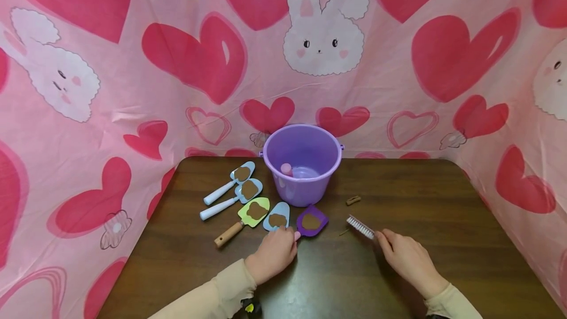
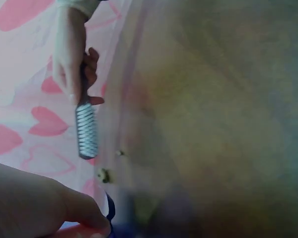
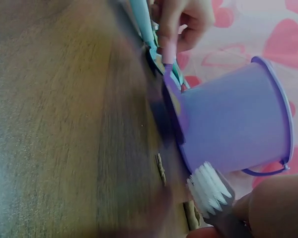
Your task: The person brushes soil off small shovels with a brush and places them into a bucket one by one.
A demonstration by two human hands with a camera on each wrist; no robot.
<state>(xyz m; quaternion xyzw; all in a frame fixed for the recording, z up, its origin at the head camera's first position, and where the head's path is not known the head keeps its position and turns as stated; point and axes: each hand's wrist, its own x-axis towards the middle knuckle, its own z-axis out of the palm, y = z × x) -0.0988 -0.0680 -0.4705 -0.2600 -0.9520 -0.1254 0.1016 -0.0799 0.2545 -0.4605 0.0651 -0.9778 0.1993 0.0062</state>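
My left hand (image 1: 272,255) grips the pink handle of a small purple toy shovel (image 1: 323,219), whose blade bears a brown patch. In the right wrist view the shovel's blade (image 3: 173,106) stands close beside the purple bucket (image 3: 233,119). My right hand (image 1: 409,262) holds a brush (image 1: 361,227) by its handle, white bristles showing, a little above the table at the shovel's right. Between brush and shovel lies a thin brown sliver (image 1: 343,233), and a thicker brown piece (image 1: 353,201) lies farther back. A light blue shovel (image 1: 281,210) lies partly behind my left hand.
The purple bucket stands at the table's back with a pink object (image 1: 286,169) inside. Left of it lie a green shovel (image 1: 264,204) with a wooden handle and two blue ones with pale handles (image 1: 220,208), all with brown patches. Heart-printed cloth (image 1: 376,87) borders the wooden table (image 1: 443,201).
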